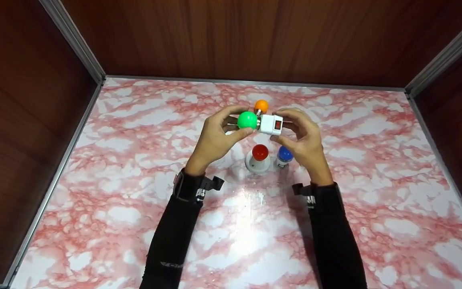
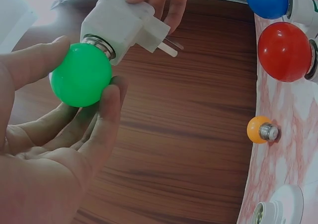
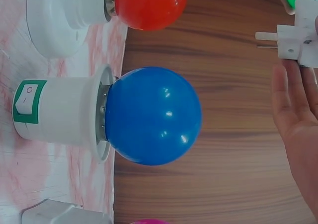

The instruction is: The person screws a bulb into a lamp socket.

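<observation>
Between the thumb and fingers of my left hand (image 1: 215, 138) is a round green bulb (image 1: 247, 120). My right hand (image 1: 308, 140) grips a white plug-in lamp socket (image 1: 268, 125) with a red rocker switch (image 1: 278, 125). Bulb and socket meet in mid-air, held up over the table. Silver screw threads (image 2: 101, 45) show between the green globe and the socket's mouth in the left wrist view. Flat metal pins (image 2: 168, 49) stick out of the socket's plug end. In the right wrist view, fingers of the right hand lie along the socket's underside.
A red bulb (image 1: 260, 152) stands in a round white holder (image 1: 255, 166). Beside it, a blue bulb (image 3: 154, 115) sits in a white holder with a green-framed switch (image 3: 30, 101). A small orange bulb (image 2: 257, 129) lies on the marbled table (image 1: 122, 216). Another white holder (image 2: 290, 204) stands nearby.
</observation>
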